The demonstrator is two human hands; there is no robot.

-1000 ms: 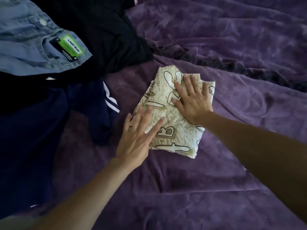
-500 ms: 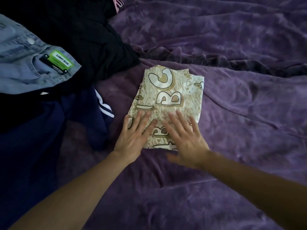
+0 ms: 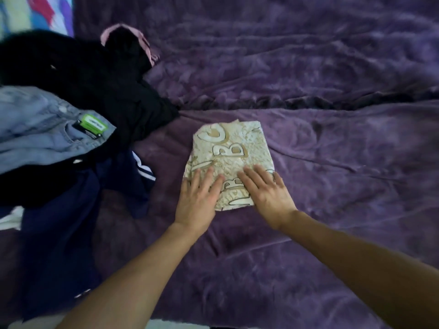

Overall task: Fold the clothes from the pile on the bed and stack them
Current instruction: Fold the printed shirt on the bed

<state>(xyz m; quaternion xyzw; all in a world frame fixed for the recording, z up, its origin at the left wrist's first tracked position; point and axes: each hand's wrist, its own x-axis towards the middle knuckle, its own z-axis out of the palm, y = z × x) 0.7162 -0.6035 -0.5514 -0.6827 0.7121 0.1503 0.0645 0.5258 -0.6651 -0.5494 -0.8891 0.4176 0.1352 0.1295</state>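
Observation:
A folded cream cloth with large brown-edged letters (image 3: pixel 231 148) lies flat in the middle of the purple bedspread (image 3: pixel 332 162). My left hand (image 3: pixel 198 200) rests flat on its near left corner, fingers straight and spread. My right hand (image 3: pixel 268 193) lies flat on its near right part, fingers straight. The pile of clothes fills the left: light blue jeans with a green tag (image 3: pixel 45 134), a black garment (image 3: pixel 95 77) and a navy garment with white stripes (image 3: pixel 71 222).
A pink edge (image 3: pixel 147 43) shows behind the black garment. A colourful patterned cloth (image 3: pixel 35 13) sits at the far left corner. A dark ridge of bunched bedspread (image 3: pixel 308 100) runs across behind the folded cloth. The bed's near edge is at the bottom.
My right hand slid from the cloth's far part to its near edge, beside my left hand. The view shifted, so the pile and cloth sit lower in frame.

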